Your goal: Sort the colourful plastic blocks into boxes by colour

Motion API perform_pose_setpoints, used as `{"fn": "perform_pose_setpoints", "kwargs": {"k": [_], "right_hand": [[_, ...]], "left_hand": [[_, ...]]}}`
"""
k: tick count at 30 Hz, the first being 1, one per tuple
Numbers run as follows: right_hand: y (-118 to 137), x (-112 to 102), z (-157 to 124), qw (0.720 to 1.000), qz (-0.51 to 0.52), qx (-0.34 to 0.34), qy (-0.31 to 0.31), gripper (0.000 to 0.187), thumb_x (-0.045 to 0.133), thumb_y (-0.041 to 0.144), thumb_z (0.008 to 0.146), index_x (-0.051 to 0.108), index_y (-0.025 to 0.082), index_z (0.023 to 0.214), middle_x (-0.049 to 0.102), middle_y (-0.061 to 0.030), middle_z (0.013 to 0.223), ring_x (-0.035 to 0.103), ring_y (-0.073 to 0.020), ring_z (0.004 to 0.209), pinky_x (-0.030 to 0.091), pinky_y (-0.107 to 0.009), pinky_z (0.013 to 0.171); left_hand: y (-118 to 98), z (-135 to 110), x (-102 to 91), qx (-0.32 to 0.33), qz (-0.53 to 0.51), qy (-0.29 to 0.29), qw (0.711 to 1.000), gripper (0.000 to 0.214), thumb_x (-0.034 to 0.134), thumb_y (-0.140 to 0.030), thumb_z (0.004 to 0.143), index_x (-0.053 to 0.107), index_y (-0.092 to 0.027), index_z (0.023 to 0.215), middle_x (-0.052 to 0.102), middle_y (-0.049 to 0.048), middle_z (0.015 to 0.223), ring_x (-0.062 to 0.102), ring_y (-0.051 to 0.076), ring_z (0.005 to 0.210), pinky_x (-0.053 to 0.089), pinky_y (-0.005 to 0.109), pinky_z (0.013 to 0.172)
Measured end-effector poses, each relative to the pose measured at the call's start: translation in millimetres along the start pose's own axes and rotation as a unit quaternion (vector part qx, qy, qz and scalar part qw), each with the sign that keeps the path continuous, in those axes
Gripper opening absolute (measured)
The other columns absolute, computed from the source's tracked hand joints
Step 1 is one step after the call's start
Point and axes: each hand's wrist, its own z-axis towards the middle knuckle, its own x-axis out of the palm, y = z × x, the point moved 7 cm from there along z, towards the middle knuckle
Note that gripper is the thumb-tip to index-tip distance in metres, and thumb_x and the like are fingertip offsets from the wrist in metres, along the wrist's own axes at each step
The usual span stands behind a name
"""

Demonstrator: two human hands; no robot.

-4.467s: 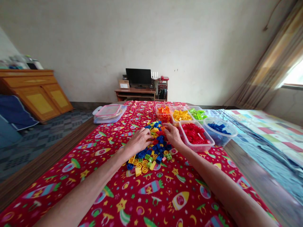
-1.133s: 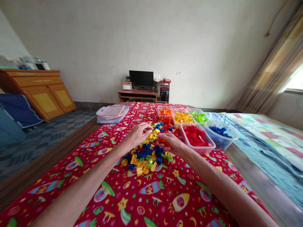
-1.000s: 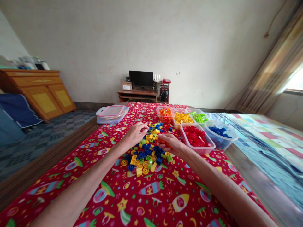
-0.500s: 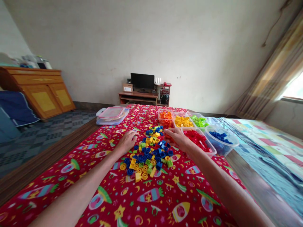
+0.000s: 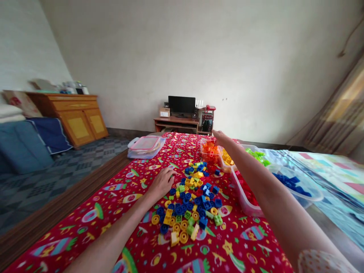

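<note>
"Bricks (image 5: 189, 206), how are they handling?"
"Lying on the cloth (image 5: 153, 244), looking light, stiff; I'm favouring side pinches. My left hand (image 5: 164, 180) is resting half-curled, seemingly holding nothing; my right hand's (image 5: 220, 135) grip, I can't tell."

I can't read a single word or number from here. Near the middle of the frame, the cardboard box (image 5: 164, 112) just left of the dark screen (image 5: 182, 104) carries a white label (image 5: 164, 114) on its front, but anything written on it is too small for me to make out. On the cabinet (image 5: 75, 117) at the left, whatever the bottles (image 5: 82, 90) bear is a blur. The red cloth (image 5: 136, 242) across the lower frame is printed with rockets and stars; I make out no lettering among them.
</note>
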Motion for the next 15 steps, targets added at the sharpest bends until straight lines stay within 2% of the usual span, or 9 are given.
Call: {"fn": "perform_pose_setpoints", "kwargs": {"k": [3,7,12,15], "right_hand": [[-6,-6,4,0.998,-0.019,0.046,-0.035,0.01,0.054,0.021,0.085,0.056,0.014,0.078,0.041,0.0031,0.051,0.047,-0.012,0.051,0.041,-0.021,0.046],[-11,-8,-13,0.997,-0.001,0.07,-0.024,0.009,0.051,0.017,0.085,0.057,0.013,0.079,0.049,0.0016,0.054,0.054,-0.0116,0.053,0.049,-0.023,0.056],[-10,1,-66,0.997,0.052,0.03,0.055,0.012,0.054,0.014,0.083,0.058,0.012,0.073,0.056,-0.0003,0.056,0.056,-0.0098,0.053,0.051,-0.025,0.062],[-11,13,-106,0.995,0.004,-0.024,0.101,0.017,0.051,0.017,0.084,0.061,0.013,0.071,0.06,-0.0021,0.061,0.059,-0.0112,0.059,0.05,-0.024,0.063]], "left_hand": [[-1,0,-0.1,0.0,-0.003,0.002,1.0,0.025,0.043,-0.017,0.086,0.065,-0.02,0.096,0.063,0.0065,0.099,0.059,0.021,0.097,0.049,0.035,0.09],[-3,1,-0.5,0.008,0.014,0.002,1.0,0.026,0.041,-0.017,0.086,0.065,-0.019,0.096,0.062,0.0067,0.099,0.059,0.021,0.095,0.049,0.035,0.089],[-3,1,1.5,0.017,0.026,0.001,1.0,0.025,0.043,-0.016,0.086,0.065,-0.02,0.096,0.062,0.0057,0.098,0.058,0.02,0.096,0.049,0.035,0.091],[-2,2,4.2,0.02,0.024,-0.002,1.0,0.026,0.042,-0.015,0.085,0.065,-0.019,0.097,0.062,0.0066,0.098,0.058,0.021,0.097,0.049,0.036,0.092]]}}
